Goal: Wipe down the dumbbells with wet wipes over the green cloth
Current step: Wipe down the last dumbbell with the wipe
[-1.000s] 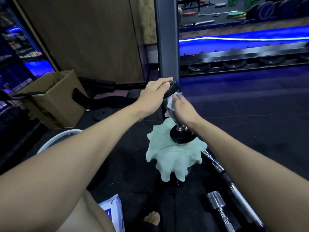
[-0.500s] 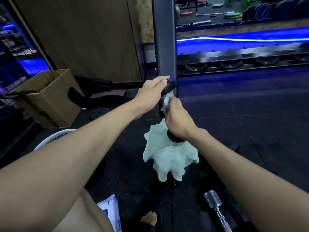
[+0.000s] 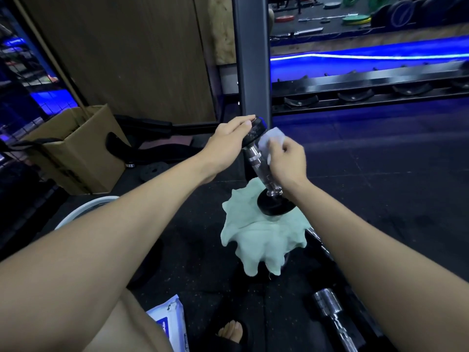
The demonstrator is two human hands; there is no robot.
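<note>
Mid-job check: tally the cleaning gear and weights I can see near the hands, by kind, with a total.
Dumbbells: 2, one stood on end under the left hand, dumbbell, and a chrome dumbbell on the floor.
Wet wipes: 1, the wipe in the right hand.
Green cloths: 1, green cloth.
Wipe packs: 1, pack.
Total: 5

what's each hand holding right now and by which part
The left hand rests on the upper black end of the dumbbell, steadying it on the green cloth. The right hand grips a bunched wet wipe beside the chrome handle.
</note>
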